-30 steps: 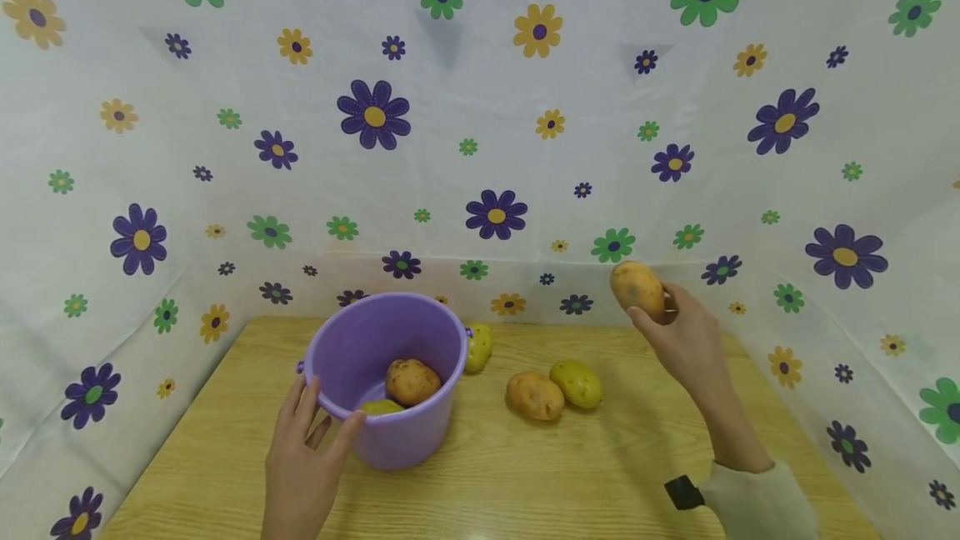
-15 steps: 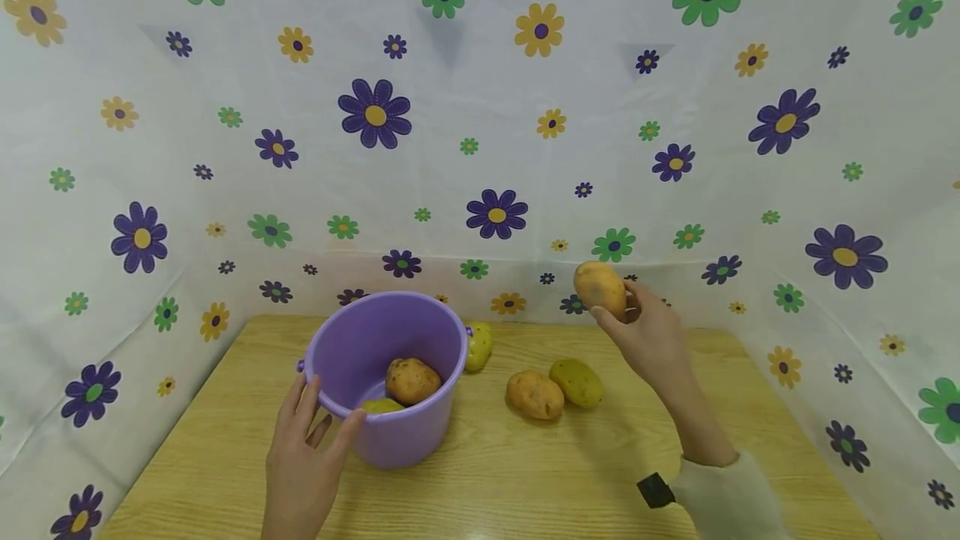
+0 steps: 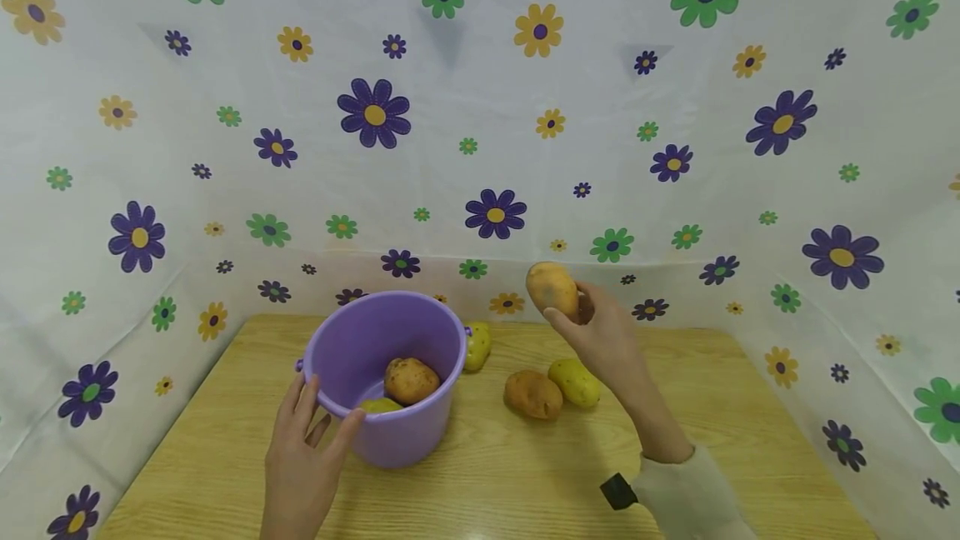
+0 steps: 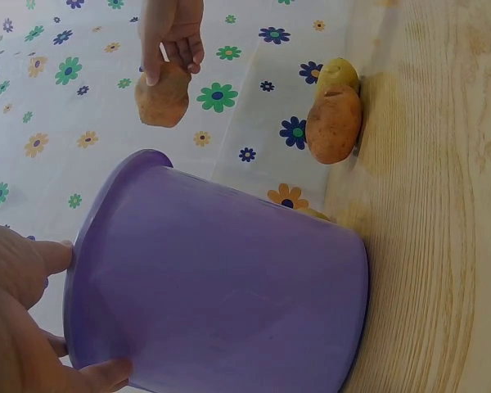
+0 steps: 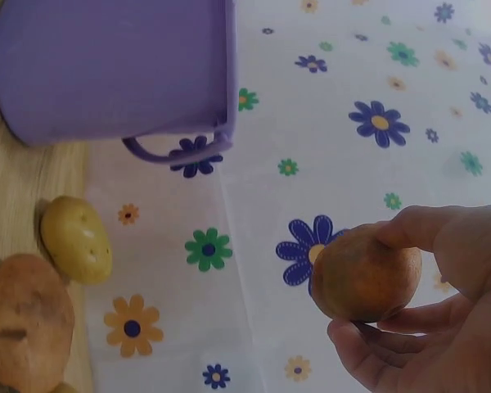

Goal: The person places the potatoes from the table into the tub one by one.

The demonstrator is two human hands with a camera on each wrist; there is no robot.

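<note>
Nearer the bucket [image 3: 408, 444] than a second ago, the right hand [image 3: 603, 338] has carried its held potato [image 3: 551, 286] leftward through the air, while the left hand and the bucket look unchanged. Pale, wood-grained and lit evenly, the surface [image 3: 480, 486] runs back to a white sheet [image 3: 420, 161] printed with purple, green and orange flowers, which rises behind and along both sides. Inside the bucket rest a brown potato [image 3: 412, 381] and, partly hidden by the near wall, a yellow-green one [image 3: 380, 405]. Thumb and fingers of the right grip pinch the held potato at its right end; the rest juts out past the fingertips toward the bucket. The left hand [image 3: 303, 452] has its fingers spread along the bucket's rim, touching it at the left and near side. Off the surface, the held potato hangs against the back sheet, well apart from the rim, with open air between. Below it, a reddish-brown potato [image 3: 532, 395] and a green-yellow potato [image 3: 574, 382] lie side by side, with wood showing between them and the bucket. Another yellow potato [image 3: 478, 347] sits just behind the bucket's right side, partly hidden, near the surface's far edge.
</note>
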